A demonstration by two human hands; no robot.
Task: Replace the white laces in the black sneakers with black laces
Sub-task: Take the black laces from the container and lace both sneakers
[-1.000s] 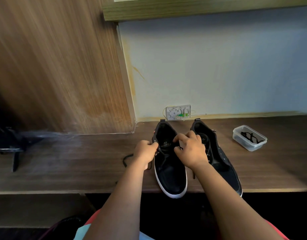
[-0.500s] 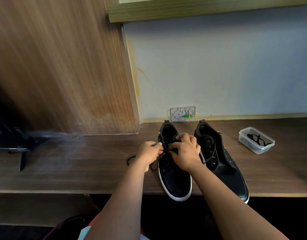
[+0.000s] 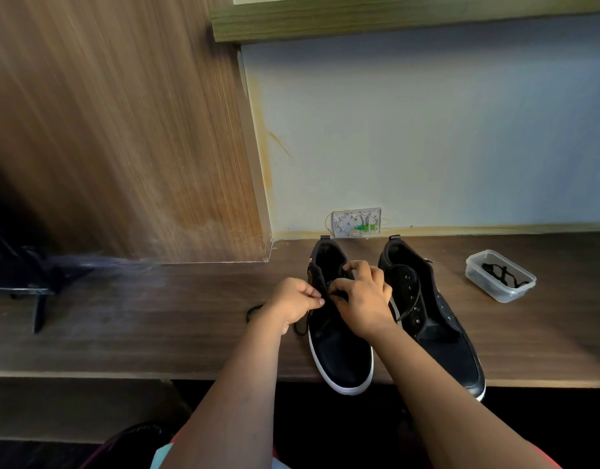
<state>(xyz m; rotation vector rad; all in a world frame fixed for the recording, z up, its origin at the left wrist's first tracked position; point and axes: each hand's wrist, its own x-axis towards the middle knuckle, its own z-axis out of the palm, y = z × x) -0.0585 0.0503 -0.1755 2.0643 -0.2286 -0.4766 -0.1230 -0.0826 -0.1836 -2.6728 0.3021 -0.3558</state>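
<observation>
Both hands pinch black lace [image 3: 325,301] at left sneaker [image 3: 339,346] throat, frame center: left hand [image 3: 293,304] left of the eyelets, right hand [image 3: 363,299] over them.

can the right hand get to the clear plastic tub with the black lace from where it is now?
Probably yes, once it lets go. The right hand is busy pinching a black lace on the left black sneaker. The clear plastic tub sits open to its right on the brown wooden desk; only the right black sneaker lies between, low enough to pass over.

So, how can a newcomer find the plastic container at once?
Follow the long wooden shelf toward its right end, past both black sneakers. There stands the clear plastic container, apart from them. It alone is transparent, and it holds a black lace.
</observation>
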